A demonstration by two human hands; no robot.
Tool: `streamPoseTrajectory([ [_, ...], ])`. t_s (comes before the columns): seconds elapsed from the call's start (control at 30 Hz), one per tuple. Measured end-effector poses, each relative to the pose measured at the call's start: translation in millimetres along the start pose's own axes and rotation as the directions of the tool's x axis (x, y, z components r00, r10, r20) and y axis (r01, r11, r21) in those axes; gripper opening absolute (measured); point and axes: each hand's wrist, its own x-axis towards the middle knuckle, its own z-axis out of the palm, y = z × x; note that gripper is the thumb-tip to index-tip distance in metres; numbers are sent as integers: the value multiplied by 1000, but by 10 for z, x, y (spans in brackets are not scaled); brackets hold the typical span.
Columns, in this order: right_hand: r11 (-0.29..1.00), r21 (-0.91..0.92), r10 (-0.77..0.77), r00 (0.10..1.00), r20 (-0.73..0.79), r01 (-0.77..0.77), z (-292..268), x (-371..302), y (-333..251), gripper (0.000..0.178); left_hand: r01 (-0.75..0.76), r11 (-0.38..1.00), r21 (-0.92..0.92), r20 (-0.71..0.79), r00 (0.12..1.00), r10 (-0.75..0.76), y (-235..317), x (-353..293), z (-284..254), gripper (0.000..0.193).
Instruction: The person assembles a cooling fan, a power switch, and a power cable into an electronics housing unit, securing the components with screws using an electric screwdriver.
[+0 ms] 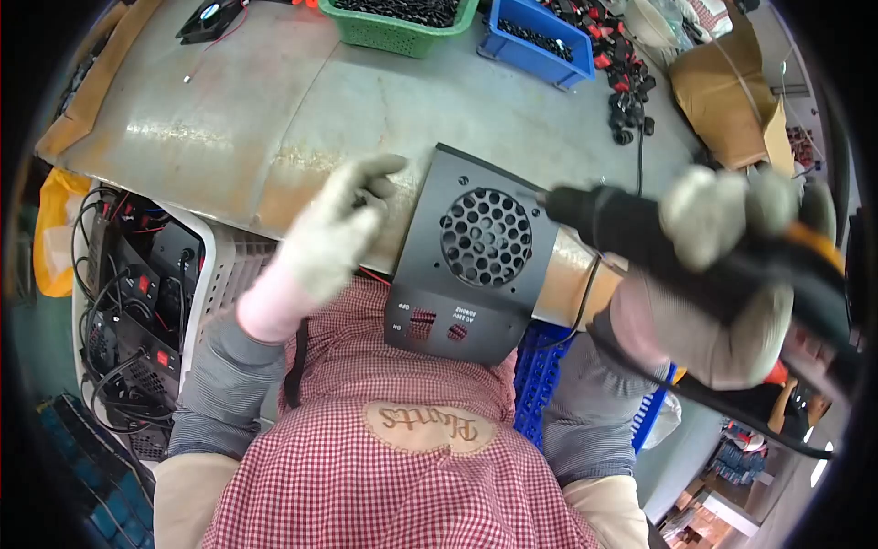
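1. The black sheet-metal panel (471,297) with a round honeycomb-like grille lies tilted across the worktop's near edge. Its cut-out end overhangs toward your red-and-white checked apron (366,494).
2. Judged handling: light for its size, stiff, not fragile; the smooth dark finish may slide under gloved fingers and scratch easily.
3. Best hold: flat along the long left edge, clear of grille and screw holes. The overhanging end could tip if pressed.
4. Your left grip (347,215), white-gloved, hovers beside that edge, fingers loosely curled. Blurred; you can't tell whether it pinches anything small.
5. Your right grip (745,242), also gloved, is wrapped around the black-and-orange handheld power driver (622,220). Its tip points near the panel's upper right hole; contact unclear.
6. Surface: grey metal worktop (229,119), scuffed, brown-stained. On its far side, a green plastic basket (393,41) and a blue plastic bin (530,64), both with small black pieces.
7. Room: left, a white lattice plastic crate (242,270) of black boxes with red switches (142,288); right, an opened brown cardboard box (727,87).
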Motion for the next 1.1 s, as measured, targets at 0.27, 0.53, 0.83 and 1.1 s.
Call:
streamPoseTrajectory([
  [0.27, 991, 46, -100, 929, -355, 124, -73, -786, -515, 28, 220, 614, -758, 205, 974, -95, 105, -491, 228, 39],
  [0.53, 935, 157, -239, 893, -380, 317, -46, -919, -840, 40, 590, 493, -639, 574, 793, -205, 126, -581, 731, 58],
  [0.83, 933, 161, -259, 910, -324, 323, -74, -1024, -793, 42, 664, 500, -555, 634, 728, -262, 172, -663, 891, 63],
  [1.1, 916, 198, -263, 895, -360, 349, -101, -1048, -746, 46, 632, 537, -558, 612, 751, -248, 157, -659, 922, 68],
])
